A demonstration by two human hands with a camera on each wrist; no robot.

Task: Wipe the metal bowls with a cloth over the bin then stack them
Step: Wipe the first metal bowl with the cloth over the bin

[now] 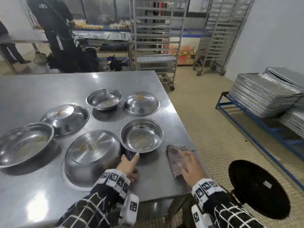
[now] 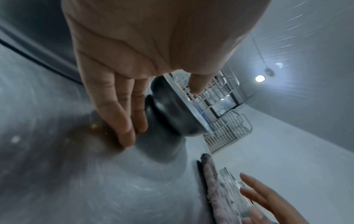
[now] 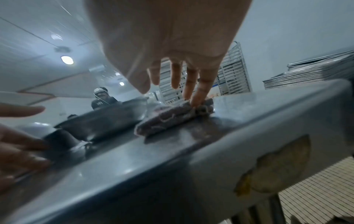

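Several metal bowls lie on the steel table (image 1: pixel 41 89), some upright, some upside down, with crumbs on them. My left hand (image 1: pixel 130 159) reaches with straight fingers to the near upright bowl (image 1: pixel 141 135); the fingers (image 2: pixel 122 121) lie by its lower wall (image 2: pixel 172 115) and the thumb is over the rim, holding nothing. A large upside-down bowl (image 1: pixel 92 155) sits just left of that hand. My right hand (image 1: pixel 185 160) is spread over a folded dark cloth (image 1: pixel 174 162) at the table's right edge, with fingertips (image 3: pixel 199 92) touching the cloth (image 3: pixel 172 119). A round black bin (image 1: pixel 259 188) stands on the floor to the right.
Stacked metal trays (image 1: pixel 266 94) rest on a blue frame at the right wall. Tall tray racks (image 1: pixel 156 38) stand behind the table. People in dark clothes (image 1: pixel 56 30) stand at the back left. Tiled floor runs between table and bin.
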